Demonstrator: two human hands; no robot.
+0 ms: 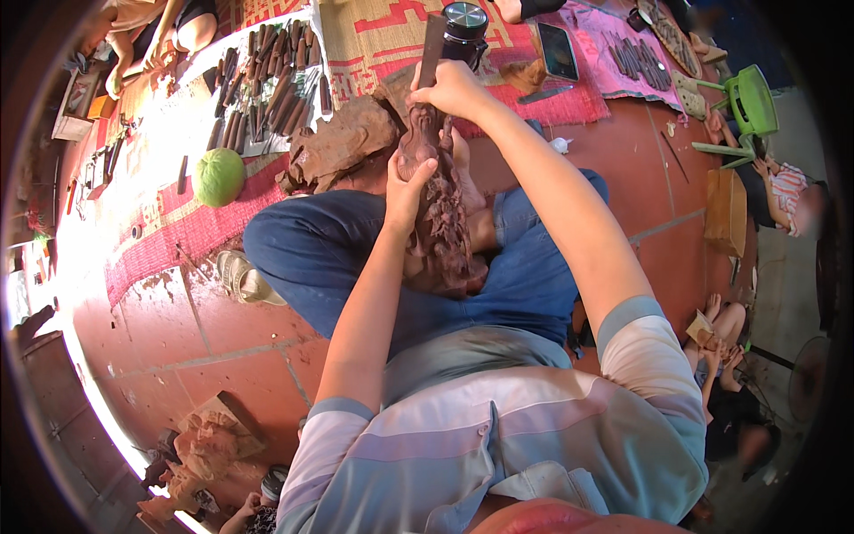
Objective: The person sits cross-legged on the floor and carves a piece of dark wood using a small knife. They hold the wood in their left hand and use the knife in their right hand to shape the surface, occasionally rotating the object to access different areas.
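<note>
A dark reddish-brown wood carving (445,227) of a figure lies between my crossed legs, its head end pointing away from me. My left hand (411,182) is closed around its upper part, thumb across the carved surface. At the head end, my right hand (449,92) is closed on a flat, brown, bar-shaped tool (432,49) that sticks up past my fingers. Its lower end is hidden by the hand, so I cannot tell its exact kind. A rough block of wood (342,142) lies just left of the carving's head.
Many carving tools (276,84) lie on a pale cloth at the far left, near a green round fruit (219,177). A black jar (464,36), a phone (557,51) and a knife (545,94) lie ahead. Other people sit around; a green stool (747,102) stands right.
</note>
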